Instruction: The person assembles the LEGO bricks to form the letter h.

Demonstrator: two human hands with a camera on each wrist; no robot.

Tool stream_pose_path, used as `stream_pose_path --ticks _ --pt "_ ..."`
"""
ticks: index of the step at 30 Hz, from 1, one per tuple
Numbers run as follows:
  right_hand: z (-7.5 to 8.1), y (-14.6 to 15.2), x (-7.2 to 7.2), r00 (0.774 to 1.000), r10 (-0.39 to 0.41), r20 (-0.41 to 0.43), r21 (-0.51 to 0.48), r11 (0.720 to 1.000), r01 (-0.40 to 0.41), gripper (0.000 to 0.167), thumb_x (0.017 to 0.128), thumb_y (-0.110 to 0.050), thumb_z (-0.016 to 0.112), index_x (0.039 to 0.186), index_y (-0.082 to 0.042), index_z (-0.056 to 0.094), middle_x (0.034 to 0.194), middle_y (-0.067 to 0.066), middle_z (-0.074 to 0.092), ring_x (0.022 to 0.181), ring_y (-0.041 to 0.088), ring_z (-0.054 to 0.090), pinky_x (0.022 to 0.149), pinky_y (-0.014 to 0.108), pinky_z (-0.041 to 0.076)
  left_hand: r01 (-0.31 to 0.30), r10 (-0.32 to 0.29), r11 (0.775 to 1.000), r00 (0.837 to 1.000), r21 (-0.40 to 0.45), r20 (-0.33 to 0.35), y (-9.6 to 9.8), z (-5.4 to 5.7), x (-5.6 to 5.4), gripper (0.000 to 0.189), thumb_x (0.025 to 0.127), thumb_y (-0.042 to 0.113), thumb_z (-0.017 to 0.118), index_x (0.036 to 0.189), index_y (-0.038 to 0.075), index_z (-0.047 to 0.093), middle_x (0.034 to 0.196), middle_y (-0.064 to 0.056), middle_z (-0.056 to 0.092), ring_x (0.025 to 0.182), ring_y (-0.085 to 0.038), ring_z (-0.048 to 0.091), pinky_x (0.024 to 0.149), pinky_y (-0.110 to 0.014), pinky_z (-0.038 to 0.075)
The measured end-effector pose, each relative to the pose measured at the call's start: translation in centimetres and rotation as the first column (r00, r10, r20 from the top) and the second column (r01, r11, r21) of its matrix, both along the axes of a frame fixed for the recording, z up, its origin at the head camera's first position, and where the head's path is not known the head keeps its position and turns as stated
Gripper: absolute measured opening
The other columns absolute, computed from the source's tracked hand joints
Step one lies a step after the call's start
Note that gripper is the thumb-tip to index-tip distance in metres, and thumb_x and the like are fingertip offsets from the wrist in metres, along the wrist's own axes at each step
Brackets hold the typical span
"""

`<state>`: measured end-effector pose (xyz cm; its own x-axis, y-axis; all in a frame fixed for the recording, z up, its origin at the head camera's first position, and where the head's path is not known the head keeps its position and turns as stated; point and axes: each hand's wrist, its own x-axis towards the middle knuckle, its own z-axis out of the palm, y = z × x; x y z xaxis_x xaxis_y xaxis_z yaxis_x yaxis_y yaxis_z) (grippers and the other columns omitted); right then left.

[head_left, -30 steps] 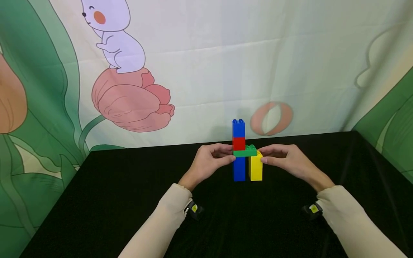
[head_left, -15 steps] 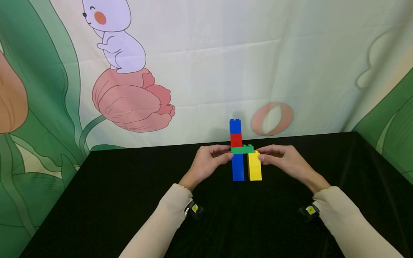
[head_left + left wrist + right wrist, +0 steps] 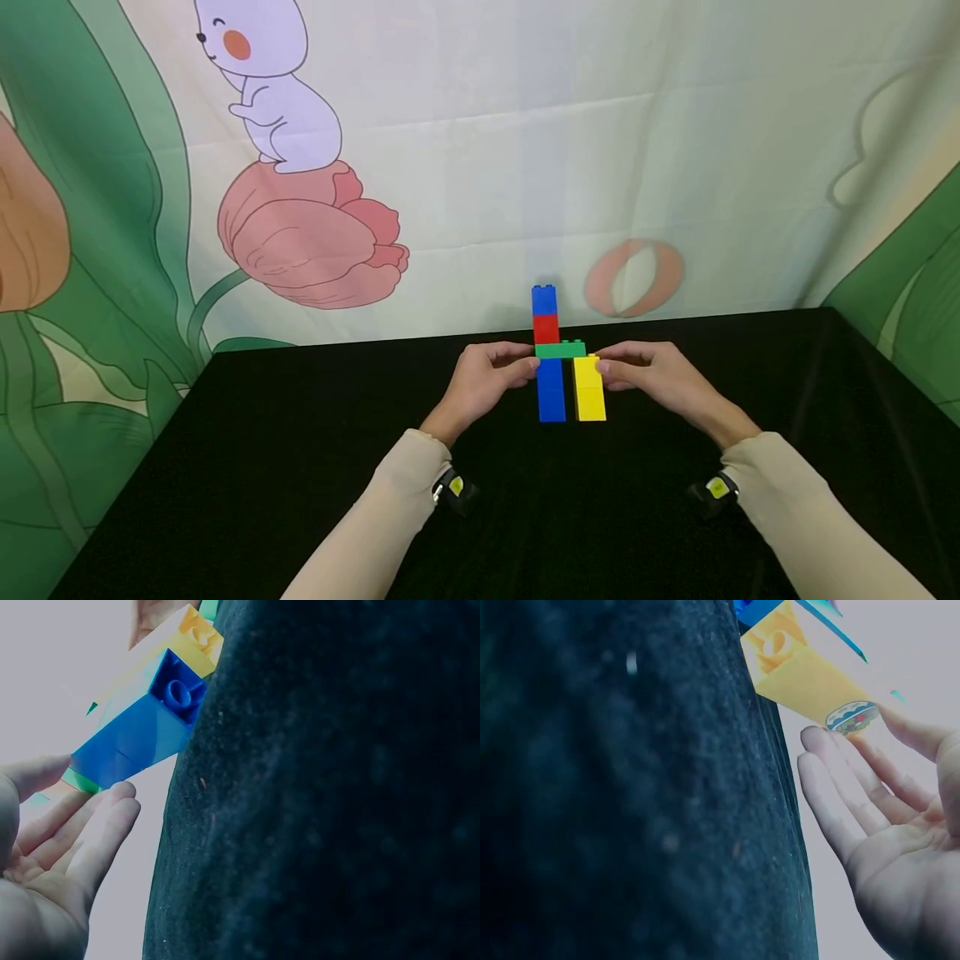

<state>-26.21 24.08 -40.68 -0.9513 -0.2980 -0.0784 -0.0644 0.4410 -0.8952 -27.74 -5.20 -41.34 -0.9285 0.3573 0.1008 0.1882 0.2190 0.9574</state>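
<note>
Two blue bricks (image 3: 551, 392) form one leg of a toy-brick build, and two yellow bricks (image 3: 589, 387) form the other. Across the blue leg lies a green brick (image 3: 550, 351) reaching over toward the yellow one; on it stand a red brick (image 3: 546, 329) and a blue top brick (image 3: 543, 300). My left hand (image 3: 476, 379) pinches the blue leg near its top. With thumb and fingers, my right hand (image 3: 663, 375) holds the yellow leg's upper end. Both wrist views show hollow undersides, so the build is off the table. A printed picture (image 3: 851, 718) marks the yellow side.
Black cloth covers the table (image 3: 300, 467) below the hands. Behind it hangs a pale curtain (image 3: 465, 167) printed with a cartoon animal and flowers. Each wrist carries a small black device, the left one (image 3: 453, 485) and the right one (image 3: 716, 487).
The build has shifted slightly left and tipped, so its front faces me more squarely and fewer top studs show. My right hand has moved a little left with it; both grips stay.
</note>
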Motion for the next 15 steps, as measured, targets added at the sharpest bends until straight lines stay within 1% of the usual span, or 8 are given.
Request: stream_pose_path --ticks 5,8,15 --pt "0.06 -0.24 -0.09 1.000 0.008 0.007 0.005 1.000 -0.008 0.061 0.104 -0.044 0.069 0.147 -0.002 0.058 0.137 0.020 0.065 0.112 0.029 0.072 0.100 0.042 0.058 -0.005 0.006 1.000 1.000 -0.029 0.010 -0.09 -0.11 -0.10 0.033 0.102 0.018 0.075 0.130 0.001 0.073 0.122 -0.012 0.075 0.104 -0.023 0.076 0.090 -0.032 0.062" --pt "0.07 -0.37 -0.07 1.000 0.006 0.014 0.005 1.000 -0.006 0.061 0.104 -0.044 0.068 0.147 -0.002 0.057 0.137 0.021 0.065 0.112 0.029 0.072 0.100 0.043 0.058 -0.005 0.005 1.000 1.000 -0.027 0.017 -0.08 -0.22 -0.14 0.033 0.101 0.018 0.075 0.129 0.000 0.073 0.122 -0.012 0.075 0.104 -0.023 0.076 0.089 -0.033 0.062" --pt "-0.26 -0.58 -0.25 1.000 0.006 0.022 0.009 1.000 -0.006 0.062 0.105 -0.042 0.066 0.148 0.002 0.055 0.137 0.023 0.065 0.113 0.030 0.072 0.099 0.042 0.059 -0.013 0.015 0.999 0.998 -0.031 0.069 0.02 -0.37 -0.22 0.035 0.101 0.019 0.076 0.130 0.000 0.073 0.119 -0.012 0.076 0.103 -0.023 0.076 0.088 -0.033 0.062"
